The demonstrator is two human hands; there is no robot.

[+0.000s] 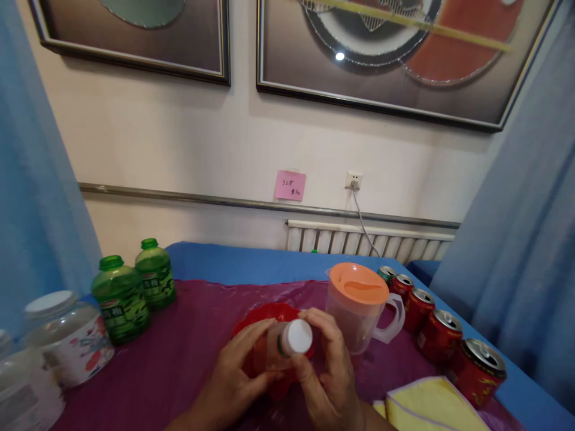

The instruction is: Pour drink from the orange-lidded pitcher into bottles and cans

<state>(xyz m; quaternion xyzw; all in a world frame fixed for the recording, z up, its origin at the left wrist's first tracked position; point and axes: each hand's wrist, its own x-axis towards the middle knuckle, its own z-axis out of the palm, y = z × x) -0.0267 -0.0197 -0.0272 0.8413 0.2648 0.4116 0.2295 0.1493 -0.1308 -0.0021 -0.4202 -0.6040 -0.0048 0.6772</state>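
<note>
A small clear bottle (273, 347) with a white cap (298, 336) is held tilted between my two hands. My left hand (236, 374) is wrapped round the body of the bottle. The fingers and thumb of my right hand (330, 371) close on the white cap from the right. Beneath both hands lies a red dish (269, 311), partly hidden by them. Just beyond my right hand stands a clear pitcher (348, 323) with an orange lid (358, 284).
Two green bottles (120, 302) and clear jars with white lids (67, 335) stand at the left. Several cans (440, 335) line the right edge. A folded yellow cloth (431, 404) lies at the front right. Purple sheeting (193, 323) covers part of the blue table cover (233, 260).
</note>
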